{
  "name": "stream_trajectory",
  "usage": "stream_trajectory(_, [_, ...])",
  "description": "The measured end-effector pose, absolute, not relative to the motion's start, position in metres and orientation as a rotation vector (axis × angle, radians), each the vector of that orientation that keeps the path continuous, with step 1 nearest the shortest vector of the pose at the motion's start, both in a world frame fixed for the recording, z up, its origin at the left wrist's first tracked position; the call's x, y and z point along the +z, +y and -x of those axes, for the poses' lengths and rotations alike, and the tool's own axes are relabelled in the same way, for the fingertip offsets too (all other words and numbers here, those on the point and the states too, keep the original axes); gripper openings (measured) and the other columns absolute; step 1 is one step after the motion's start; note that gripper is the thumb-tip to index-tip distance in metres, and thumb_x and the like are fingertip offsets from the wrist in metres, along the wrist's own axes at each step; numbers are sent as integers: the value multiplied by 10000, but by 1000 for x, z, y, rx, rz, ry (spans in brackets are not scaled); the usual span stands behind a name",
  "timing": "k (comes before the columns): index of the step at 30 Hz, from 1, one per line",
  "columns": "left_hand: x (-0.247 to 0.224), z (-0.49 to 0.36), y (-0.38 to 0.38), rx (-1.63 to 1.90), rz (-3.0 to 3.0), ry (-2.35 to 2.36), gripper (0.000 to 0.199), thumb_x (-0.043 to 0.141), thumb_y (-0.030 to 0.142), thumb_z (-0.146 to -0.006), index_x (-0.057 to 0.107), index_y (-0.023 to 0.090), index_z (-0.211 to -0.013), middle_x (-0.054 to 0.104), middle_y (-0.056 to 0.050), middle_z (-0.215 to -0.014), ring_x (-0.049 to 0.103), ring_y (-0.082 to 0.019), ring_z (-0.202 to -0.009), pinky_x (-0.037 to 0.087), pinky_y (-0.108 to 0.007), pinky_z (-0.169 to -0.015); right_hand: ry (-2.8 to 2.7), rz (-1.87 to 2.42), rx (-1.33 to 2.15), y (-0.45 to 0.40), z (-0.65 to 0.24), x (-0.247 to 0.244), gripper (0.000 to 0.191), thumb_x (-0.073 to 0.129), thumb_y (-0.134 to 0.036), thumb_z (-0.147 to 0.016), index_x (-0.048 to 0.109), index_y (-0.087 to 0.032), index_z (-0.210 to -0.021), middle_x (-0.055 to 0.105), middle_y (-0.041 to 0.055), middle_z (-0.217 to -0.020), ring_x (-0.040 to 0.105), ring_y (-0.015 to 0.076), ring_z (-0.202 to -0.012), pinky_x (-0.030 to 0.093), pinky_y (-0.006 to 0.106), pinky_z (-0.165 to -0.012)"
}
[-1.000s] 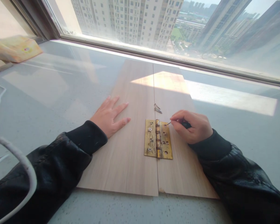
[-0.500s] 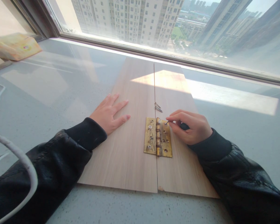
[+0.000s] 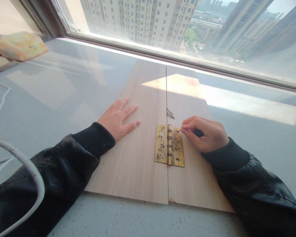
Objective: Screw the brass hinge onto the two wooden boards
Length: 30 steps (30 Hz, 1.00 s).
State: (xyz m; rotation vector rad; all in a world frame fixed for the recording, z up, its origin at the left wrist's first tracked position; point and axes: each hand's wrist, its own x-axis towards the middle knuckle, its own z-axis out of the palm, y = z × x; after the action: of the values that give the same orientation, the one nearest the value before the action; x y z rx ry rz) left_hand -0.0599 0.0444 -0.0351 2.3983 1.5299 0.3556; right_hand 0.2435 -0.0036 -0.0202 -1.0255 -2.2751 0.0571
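Observation:
Two pale wooden boards lie side by side, the left board (image 3: 138, 164) and the right board (image 3: 194, 184), with a thin seam between them. A worn brass hinge (image 3: 169, 144) spans the seam; cross-head screws sit in its left leaf, and the lower holes of its right leaf show bare. My left hand (image 3: 119, 118) rests flat on the left board with the fingers spread. My right hand (image 3: 203, 133) pinches a small screw (image 3: 179, 130) between thumb and fingertips at the top hole of the right leaf. Several loose screws (image 3: 170, 114) lie just above the hinge near the seam.
The boards lie on a speckled pale stone sill (image 3: 108, 217) below a large window with a dark frame (image 3: 138, 49). A yellow packet (image 3: 22, 46) is at the far left. A white cable (image 3: 37, 177) loops over the left sleeve, and another thin cord (image 3: 3, 98) lies beyond.
The whole view has shifted slightly to the right. My right hand still pinches the screw at the same top hole, with the screw's tilt a little changed. My left hand stays flat.

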Motion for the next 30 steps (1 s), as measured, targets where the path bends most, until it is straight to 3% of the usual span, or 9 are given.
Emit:
stream_trajectory(9, [-35,62,46,338,-2426,1513,666,402,606,-885,438,235,-1436,252,-101,-1582,179,-369,-1467,212,-531,-1174,-2269,1041,38,-4,-243,-20,119,611,-138,-819,529,-224,-805,681,7,-800,594,106,-586,478,255,-503])
stream_trajectory(17, [-32,61,44,326,-2400,1513,667,396,563,-900,438,170,-1437,238,-156,-1575,219,-336,-1462,193,-471,-1193,-2258,1041,27,-4,-241,-19,125,608,-131,-816,533,-231,-801,685,8,-796,581,107,-565,483,266,-501])
stream_trajectory(30, [-39,64,44,398,-2414,1512,644,400,563,-896,463,192,-1419,265,-135,-1572,253,-329,-1451,224,-470,-1182,-2240,1034,28,-3,-243,-20,136,632,-129,-809,547,-236,-799,689,6,-785,626,125,-612,502,274,-518])
